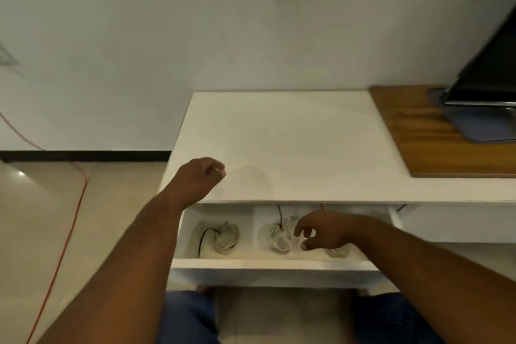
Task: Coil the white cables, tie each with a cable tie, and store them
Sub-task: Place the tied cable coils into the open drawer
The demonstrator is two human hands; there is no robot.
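A plain white cabinet top (279, 142) fills the middle of the view, with a brown wood-grain board (435, 142) lying on its right part under a black screen on a grey base (485, 84). Below the front edge a white drawer (268, 267) stands pulled open, split by a divider into compartments. The left compartment holds one coiled white cable (227, 237), an oval bundle with its long axis running front to back, cinched by a thin black cable tie (205, 237) whose tail loops off to the left. Right of the divider a second white coil (279, 234) lies the same way, its black tie tail (279, 215) pointing toward the back. A third coil (336, 252) shows only partly beneath the right hand (321, 232), which hovers over it with fingers spread and loose, grasping nothing. The left hand (201, 176) is curled into a loose fist over the cabinet top's front left corner. A thin red cord (81, 190) trails across the floor at left.
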